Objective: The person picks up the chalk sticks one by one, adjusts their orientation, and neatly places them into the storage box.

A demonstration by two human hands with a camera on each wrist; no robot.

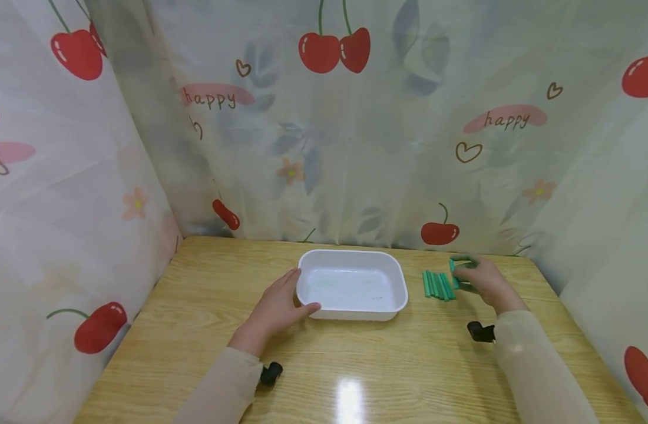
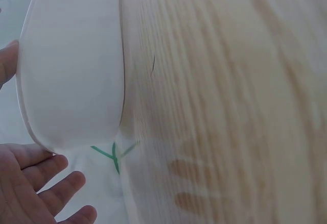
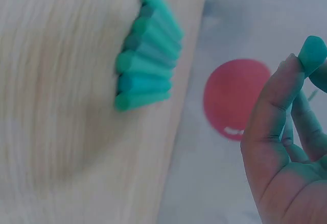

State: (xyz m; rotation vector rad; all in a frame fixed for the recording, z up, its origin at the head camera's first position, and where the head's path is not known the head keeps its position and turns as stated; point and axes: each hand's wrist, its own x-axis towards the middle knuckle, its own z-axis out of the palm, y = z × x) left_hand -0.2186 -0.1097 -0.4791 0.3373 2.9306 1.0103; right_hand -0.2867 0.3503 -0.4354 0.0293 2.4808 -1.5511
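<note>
**Cherry-print curtain (image 1: 345, 141) around a wooden table (image 1: 409, 365)**

Beyond the left hand (image 1: 281, 303) and right hand (image 1: 485, 282), the cloth runs out of frame. Both pale sleeves (image 1: 538, 365) are cut off below. Just right of the left hand sits a white tray (image 1: 356, 315), its near left corner held between thumb and fingers; faint marks on its floor are hard to make out. Between tray and right hand lies a row of green sticks (image 1: 438, 285), blurred in the right wrist view. Well apart from the left, the right hand pinches a single green stick (image 3: 312, 55), partly covered by fingers.
</note>
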